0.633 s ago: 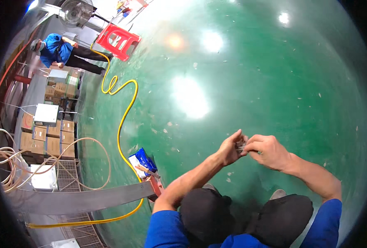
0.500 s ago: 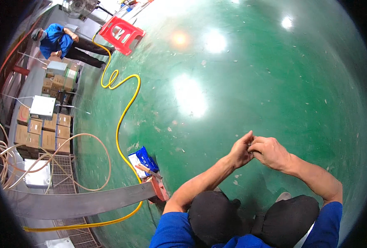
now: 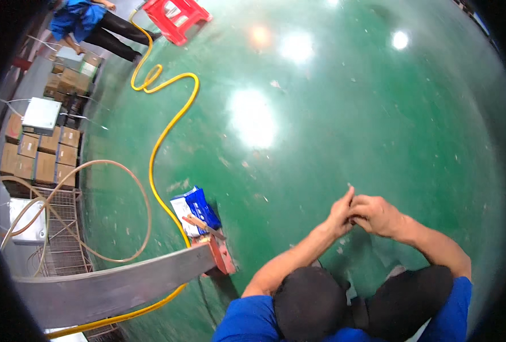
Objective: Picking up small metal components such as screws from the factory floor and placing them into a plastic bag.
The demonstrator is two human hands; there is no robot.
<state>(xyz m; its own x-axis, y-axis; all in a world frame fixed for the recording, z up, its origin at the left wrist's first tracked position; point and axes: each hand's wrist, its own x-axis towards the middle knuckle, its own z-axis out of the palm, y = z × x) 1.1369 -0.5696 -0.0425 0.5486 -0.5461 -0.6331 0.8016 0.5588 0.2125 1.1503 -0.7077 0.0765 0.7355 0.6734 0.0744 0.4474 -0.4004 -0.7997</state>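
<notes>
In front of my knees, above the green floor, my two hands meet. One digit of my left hand (image 3: 341,213) points up, and its other fingers are closed toward the right hand. My right hand (image 3: 378,216) is curled, with its fingertips pressed against the left one. Anything pinched between them is hidden or too small to make out. Left of my left forearm, a blue and white packet (image 3: 199,210) lies on the floor. A tool with a wooden handle (image 3: 196,221) rests across the packet's near end, beside a red metal bracket (image 3: 223,257).
A grey metal beam (image 3: 116,279) runs left from the bracket. Along the floor winds a yellow hose (image 3: 157,149), up to a red plastic stool (image 3: 176,20). At left are cardboard boxes (image 3: 46,165), a looped pale hose (image 3: 148,216) and a person in blue (image 3: 82,20).
My view has shifted, so the stool, the person and the boxes sit higher in the picture. My hands remain together; the raised digit of the left now stands out more.
</notes>
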